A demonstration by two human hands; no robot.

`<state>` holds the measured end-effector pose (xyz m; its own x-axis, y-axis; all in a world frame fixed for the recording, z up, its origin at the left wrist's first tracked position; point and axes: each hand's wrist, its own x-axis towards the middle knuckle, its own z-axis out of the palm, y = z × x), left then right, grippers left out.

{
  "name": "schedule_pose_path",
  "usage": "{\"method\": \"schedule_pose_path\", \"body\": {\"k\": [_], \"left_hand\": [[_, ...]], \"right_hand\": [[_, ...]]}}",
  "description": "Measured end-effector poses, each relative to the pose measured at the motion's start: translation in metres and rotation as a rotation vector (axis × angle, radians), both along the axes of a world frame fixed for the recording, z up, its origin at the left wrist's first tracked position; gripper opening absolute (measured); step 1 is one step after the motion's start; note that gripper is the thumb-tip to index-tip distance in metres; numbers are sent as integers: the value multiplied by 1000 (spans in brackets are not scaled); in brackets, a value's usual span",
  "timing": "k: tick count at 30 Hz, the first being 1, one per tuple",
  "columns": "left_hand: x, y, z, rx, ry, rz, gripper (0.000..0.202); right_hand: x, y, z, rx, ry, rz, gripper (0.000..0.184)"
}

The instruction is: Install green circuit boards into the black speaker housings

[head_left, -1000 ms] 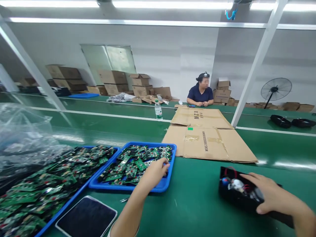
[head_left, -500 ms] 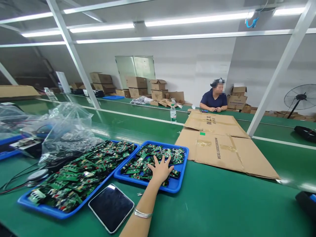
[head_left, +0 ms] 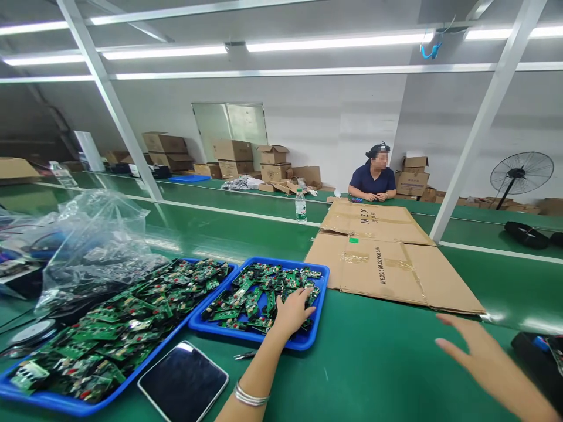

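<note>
My left hand (head_left: 292, 313) reaches into a small blue tray (head_left: 303, 341) filled with green circuit boards (head_left: 250, 293). Its fingers curl down onto the boards near the tray's front right corner, closing on one of them. A silver bangle sits on that wrist. My right hand (head_left: 479, 351) hovers over the green table at the lower right with its fingers stretched out and nothing in it. A black device (head_left: 536, 357) with coloured wires lies just to its right, apart from the hand.
A larger blue tray (head_left: 53, 401) heaped with boards lies at the left, under a clear plastic bag (head_left: 92, 246). A dark phone (head_left: 182, 384) and small tweezers (head_left: 241, 355) lie near me. Flattened cardboard (head_left: 387, 264), a water bottle (head_left: 300, 206) and a seated person (head_left: 373, 179) are beyond.
My left hand's spread fingers have curled down onto the boards. My right hand has let go of the black device and now comes back into view, open. The view has shifted left.
</note>
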<state>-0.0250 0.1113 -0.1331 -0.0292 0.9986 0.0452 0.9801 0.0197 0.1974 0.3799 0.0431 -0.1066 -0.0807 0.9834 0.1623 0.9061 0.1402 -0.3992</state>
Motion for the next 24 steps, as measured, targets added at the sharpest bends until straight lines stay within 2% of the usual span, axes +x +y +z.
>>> {"method": "schedule_pose_path", "body": {"k": [3,5,9,12,14,16,21,24], "left_hand": [[2,3,-4,16,-20,10,30],[-3,7,-3,31,-35,30,28],[-19,9,-1,50,-35,51,30],[-26,10,1,73,-1,75,38],[-26,20,3,121,39,108,45],[-24,39,9,181,78,119,50],[-23,102,30,199,116,14,57],[-25,124,35,161,118,-56,47]], "right_hand": [[-58,1,-12,-243,89,132,49],[-81,3,-27,-315,79,184,42],[-95,13,-63,-136,-10,166,29],[-97,18,-78,-30,5,134,22],[-99,19,-80,1,12,127,19],[-102,19,-78,17,14,116,15],[-107,20,-74,39,110,55,15],[-107,23,-76,54,186,37,19]]}}
